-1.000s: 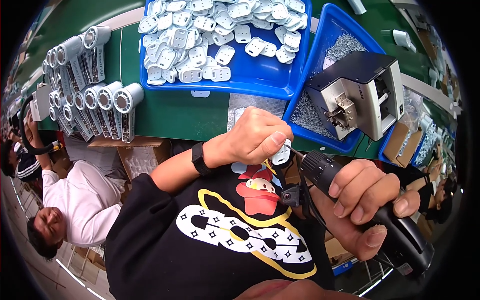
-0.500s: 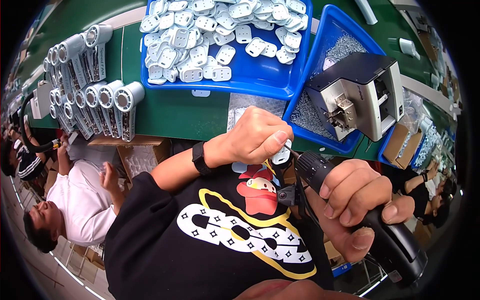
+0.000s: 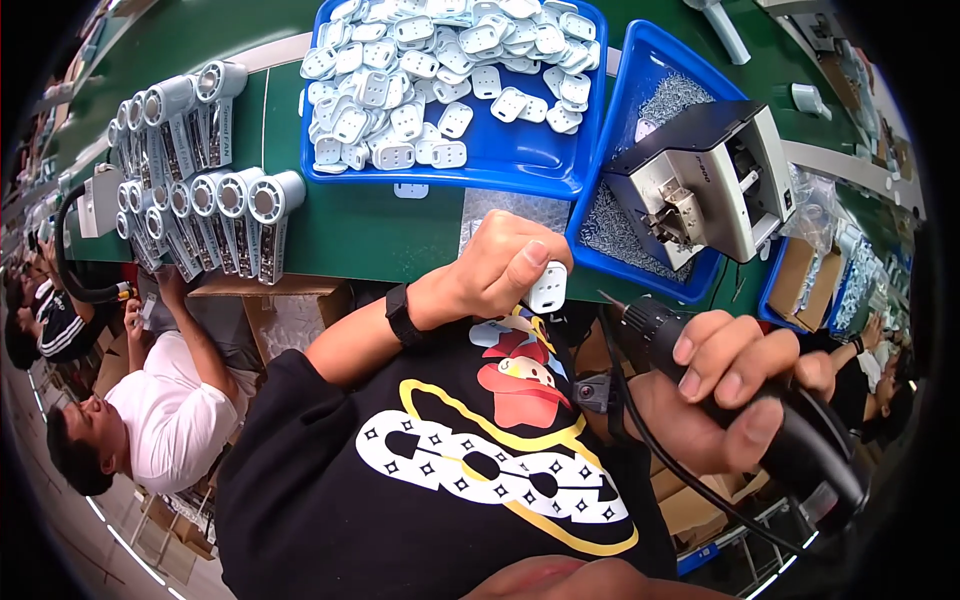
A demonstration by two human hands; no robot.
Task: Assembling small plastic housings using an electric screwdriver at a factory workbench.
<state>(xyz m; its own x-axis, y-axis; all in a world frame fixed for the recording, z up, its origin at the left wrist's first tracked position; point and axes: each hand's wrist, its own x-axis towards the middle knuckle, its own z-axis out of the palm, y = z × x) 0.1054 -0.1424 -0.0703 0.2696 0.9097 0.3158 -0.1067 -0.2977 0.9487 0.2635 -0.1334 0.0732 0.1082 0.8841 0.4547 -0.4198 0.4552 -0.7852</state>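
Observation:
My left hand, with a black watch on its wrist, is closed on a small white plastic plate with rounded corners and holes. The plate shows below my thumb, and my fingers hide the rest of it. To the right, my right hand is wrapped round a black electric screwdriver. Its thin bit points up and left toward the plate, a gap away from it.
A blue tray piled with white plates stands ahead. Right of it, a screw feeder sits in a blue bin of loose screws. Light-blue handheld fans stand in rows at left. A co-worker sits at left.
The screwdriver has drawn back to the right, its bit coming away from the plate in my left hand. More of that plate now shows below my thumb.

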